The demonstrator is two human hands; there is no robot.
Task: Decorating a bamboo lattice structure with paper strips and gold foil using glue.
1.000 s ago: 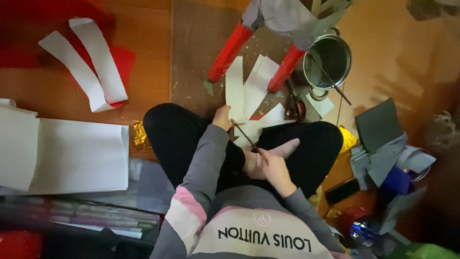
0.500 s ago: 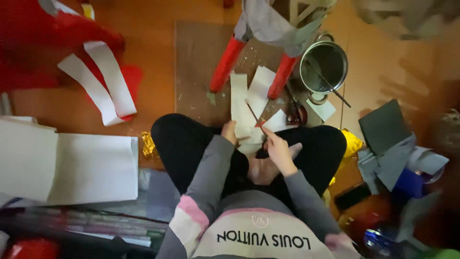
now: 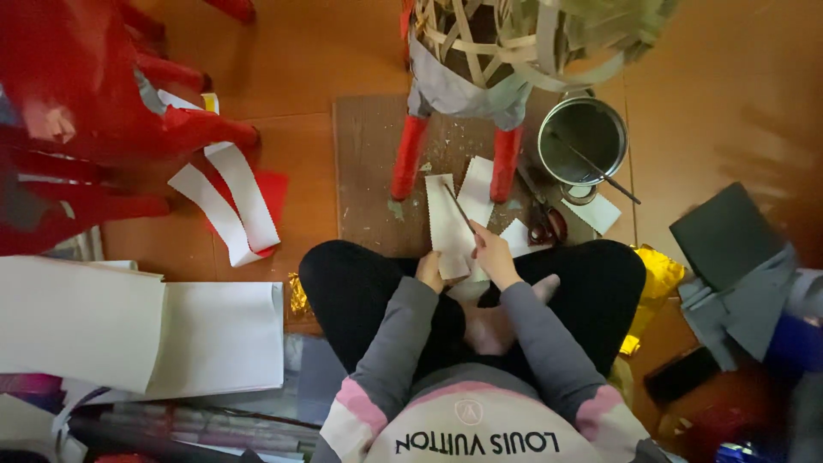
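My left hand (image 3: 429,270) pinches the white paper strip (image 3: 447,225) at the near edge of the brown board (image 3: 364,171), my right hand (image 3: 490,253) grips a thin brush (image 3: 459,208) on it, spreading glue I think, needing steady strokes

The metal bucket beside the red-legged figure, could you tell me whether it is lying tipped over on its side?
No, the metal bucket stands upright with its round mouth facing up and a thin stick resting inside.

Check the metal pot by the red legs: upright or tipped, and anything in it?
Upright: the metal pot shows its round open mouth from above. A thin stick leans inside, over the rim. Whether it holds liquid, cannot tell.
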